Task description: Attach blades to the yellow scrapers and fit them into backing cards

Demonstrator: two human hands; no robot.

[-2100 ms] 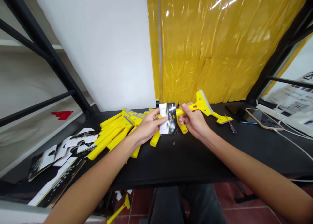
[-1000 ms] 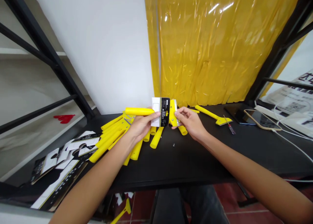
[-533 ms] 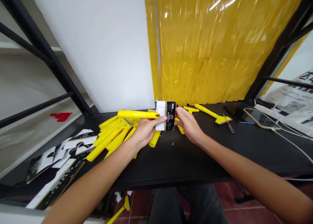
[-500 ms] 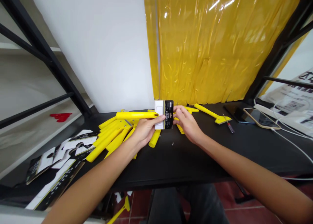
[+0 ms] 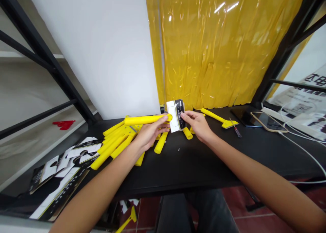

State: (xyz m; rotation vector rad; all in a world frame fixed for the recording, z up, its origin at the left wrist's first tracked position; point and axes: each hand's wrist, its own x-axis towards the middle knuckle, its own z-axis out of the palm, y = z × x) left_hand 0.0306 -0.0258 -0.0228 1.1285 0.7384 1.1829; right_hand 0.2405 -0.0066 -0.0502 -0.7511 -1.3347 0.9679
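Scraper [image 5: 147, 119], yellow plastic, lies level in my left hand [image 5: 147, 135], its handle pointing left and its head end meeting a folded black-and-white packaging card [image 5: 175, 115]. My left hand is curled around the handle, thumb on top. My right hand [image 5: 198, 125] pinches the right edge of the card between thumb and fingertips, just right of my left hand and a little above the desk [image 5: 203, 158].

Two seconds ago my right hand held the scraper, blade out to the right, and my left held the card. Since then the scraper has passed to my left hand and turned about, and the card now sits over its blade end, tilted slightly. I judge the card is being fitted over the blade as a cover and is nearly seated.

Nearest me, left of my left forearm, loose flat cards [image 5: 61, 165] are scattered at the desk's edge. Under and beyond my left hand lies a pile of more yellow scrapers [image 5: 114, 144]. Below the desk, on the floor, one more scraper [image 5: 127, 221] shows.

Right of my right hand rest a single scraper [image 5: 219, 119], a small screwdriver [image 5: 234, 128], then a phone [image 5: 265, 122] with white cables. Farthest off, a yellow plastic curtain [image 5: 219, 46] hangs behind both hands.
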